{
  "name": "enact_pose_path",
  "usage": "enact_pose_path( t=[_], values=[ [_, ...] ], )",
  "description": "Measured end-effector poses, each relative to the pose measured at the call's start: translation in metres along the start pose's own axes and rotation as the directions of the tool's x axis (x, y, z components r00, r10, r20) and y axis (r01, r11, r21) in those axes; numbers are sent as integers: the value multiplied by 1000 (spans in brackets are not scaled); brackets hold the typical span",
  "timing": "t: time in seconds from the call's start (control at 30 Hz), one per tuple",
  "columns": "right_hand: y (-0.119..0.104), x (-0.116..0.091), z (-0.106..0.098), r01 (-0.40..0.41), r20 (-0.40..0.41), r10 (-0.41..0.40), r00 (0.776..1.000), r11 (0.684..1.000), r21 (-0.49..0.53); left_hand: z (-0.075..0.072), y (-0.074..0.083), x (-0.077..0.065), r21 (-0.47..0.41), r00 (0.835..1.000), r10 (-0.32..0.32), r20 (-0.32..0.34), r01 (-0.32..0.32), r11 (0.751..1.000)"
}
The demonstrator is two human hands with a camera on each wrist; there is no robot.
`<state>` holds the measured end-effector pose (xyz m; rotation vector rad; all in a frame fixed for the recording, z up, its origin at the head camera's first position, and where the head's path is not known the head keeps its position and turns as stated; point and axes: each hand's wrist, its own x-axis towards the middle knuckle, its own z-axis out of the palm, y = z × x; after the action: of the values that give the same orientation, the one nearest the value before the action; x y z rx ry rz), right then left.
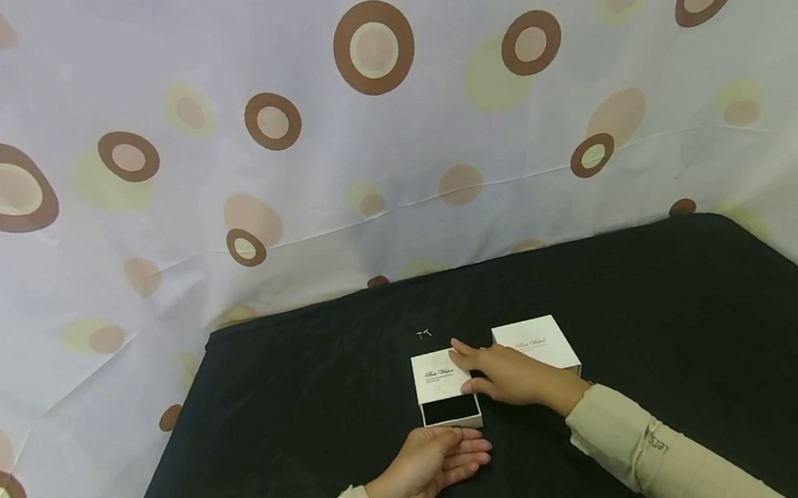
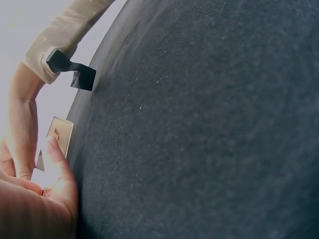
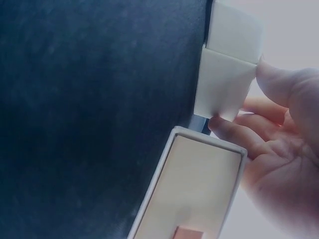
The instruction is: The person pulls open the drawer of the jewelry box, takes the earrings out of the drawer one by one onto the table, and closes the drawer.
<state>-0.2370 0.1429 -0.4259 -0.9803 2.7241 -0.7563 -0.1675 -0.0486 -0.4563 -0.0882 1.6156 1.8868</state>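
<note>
A small white sliding gift box (image 1: pixel 442 374) printed "Best Wishes" lies on the black cloth, its drawer (image 1: pixel 452 424) partly out at the near end and showing a dark interior. My right hand (image 1: pixel 510 373) holds the box's sleeve from the right; in the right wrist view, its thumb and fingers (image 3: pixel 234 134) grip opposite edges of the white box (image 3: pixel 224 82). My left hand (image 1: pixel 435 467) lies at the drawer's front with fingers extended. Whether it touches the drawer is hard to tell.
A second white box (image 1: pixel 535 340) lies just right of my right hand; its end (image 3: pixel 199 174) bears an orange-pink tab. Two tiny pale T-shaped pieces (image 1: pixel 424 334) lie beyond the first box. A patterned curtain (image 1: pixel 385 141) hangs behind the black-covered table (image 1: pixel 297 397).
</note>
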Motion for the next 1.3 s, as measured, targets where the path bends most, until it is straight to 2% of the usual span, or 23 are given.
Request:
enact_pose_path(
  t=[1.3],
  values=[
    [-1,0,-1,11,-1,-11,1000,1000,-16,-3,8,10,-44,1000,-1,13,2,999]
  ],
)
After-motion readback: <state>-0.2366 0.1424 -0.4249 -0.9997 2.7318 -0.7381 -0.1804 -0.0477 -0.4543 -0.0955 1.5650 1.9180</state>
